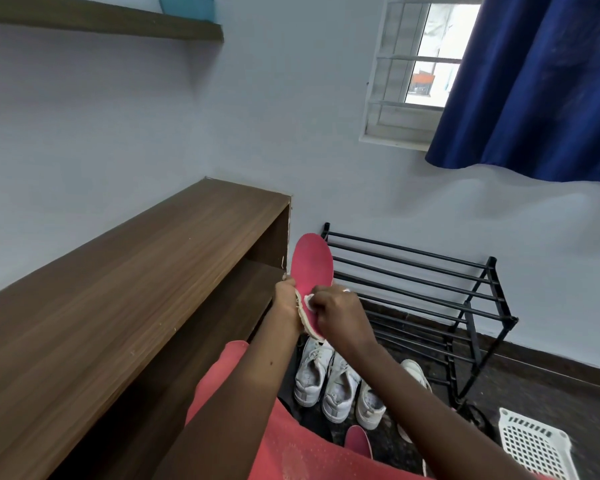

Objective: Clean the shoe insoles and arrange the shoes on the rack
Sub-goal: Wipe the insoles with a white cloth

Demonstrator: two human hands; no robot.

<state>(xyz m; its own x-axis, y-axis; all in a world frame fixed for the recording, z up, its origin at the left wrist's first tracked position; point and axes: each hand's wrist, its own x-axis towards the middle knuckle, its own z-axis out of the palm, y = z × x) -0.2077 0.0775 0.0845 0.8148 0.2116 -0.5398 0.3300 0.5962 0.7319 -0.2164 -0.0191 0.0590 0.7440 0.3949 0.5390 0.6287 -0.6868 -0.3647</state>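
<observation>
Insole (310, 265) held aloft, right hand (340, 313) pinching cloth (308, 301)

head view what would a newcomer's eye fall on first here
A pink insole stands out at centre, gripped by the left hand while the right hand pinches a white cloth against it. Below them white shoes sit on the floor beside a black rack, and a deep blue curtain hangs top right.
</observation>
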